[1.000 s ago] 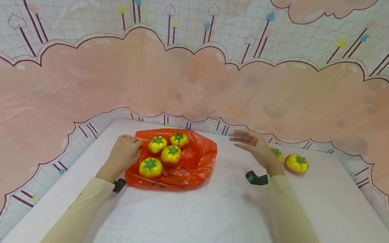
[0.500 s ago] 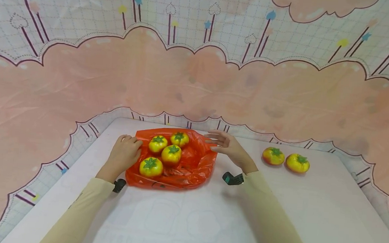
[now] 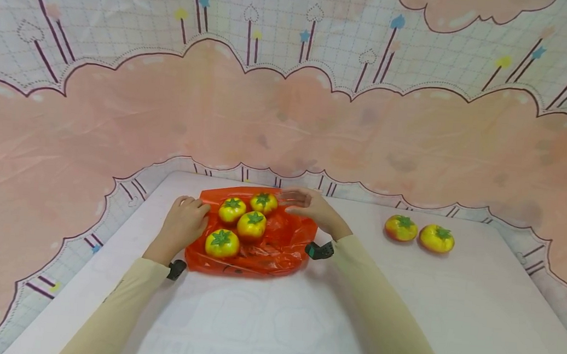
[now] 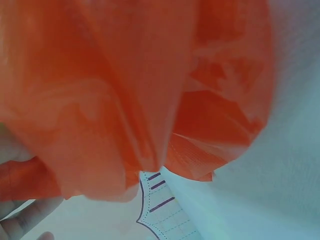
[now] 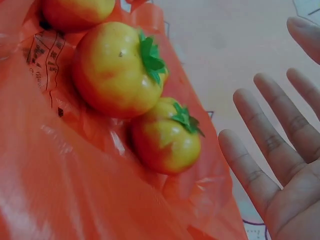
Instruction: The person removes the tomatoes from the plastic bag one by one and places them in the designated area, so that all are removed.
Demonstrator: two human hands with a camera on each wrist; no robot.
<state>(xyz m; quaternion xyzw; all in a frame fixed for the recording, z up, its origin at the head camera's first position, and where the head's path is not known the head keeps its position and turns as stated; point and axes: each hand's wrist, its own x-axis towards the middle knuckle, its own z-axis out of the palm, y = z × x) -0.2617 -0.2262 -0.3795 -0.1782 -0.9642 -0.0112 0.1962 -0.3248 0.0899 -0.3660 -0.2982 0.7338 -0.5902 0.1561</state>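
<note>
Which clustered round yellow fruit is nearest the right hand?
The cluster's rearmost, rightmost round yellow fruit; the other three sit farther from the right hand.

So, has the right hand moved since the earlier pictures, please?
Yes: in the head view, the right hand went left, from beside the red bag to overlapping it.

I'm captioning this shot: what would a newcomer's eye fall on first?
Probably the red bag toward the far left of the white table, with four yellow fruits sitting on its plastic. Next, the left hand grips the bag's left edge, while the right hand, fingers spread, is at its far right part. Two more fruits sit apart to the right.
</note>
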